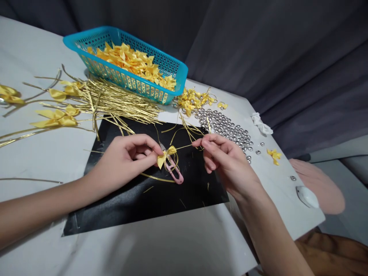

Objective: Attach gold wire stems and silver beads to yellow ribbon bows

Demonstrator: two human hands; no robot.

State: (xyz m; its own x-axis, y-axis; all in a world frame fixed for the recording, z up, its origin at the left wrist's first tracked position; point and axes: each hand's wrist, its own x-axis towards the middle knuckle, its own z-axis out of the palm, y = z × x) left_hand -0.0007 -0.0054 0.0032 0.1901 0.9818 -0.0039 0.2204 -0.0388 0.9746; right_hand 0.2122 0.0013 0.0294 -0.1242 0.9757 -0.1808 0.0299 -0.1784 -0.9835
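Over the black mat (pixel 120 209), my left hand (pixel 135 155) pinches the left side of a small yellow ribbon bow (pixel 161 159). A thin gold cord (pixel 184 147) runs from the bow to the fingertips of my right hand (pixel 222 155), which are closed on it. Loops of gold cord hang around the bow's right side. Just below and behind the bow, a pink tool (pixel 178 177) with a slotted body shows partly on the mat; its upper end is hidden. Short gold scraps lie around on the mat.
A teal basket (pixel 115 69) of yellow bows stands at the back, with a bundle of gold cords (pixel 115 97) before it. Silver beads (pixel 230 130) spread at the right behind my right hand. Finished-looking yellow bows (pixel 57 117) lie left; a white mouse-shaped object (pixel 307 196) is near the right edge.
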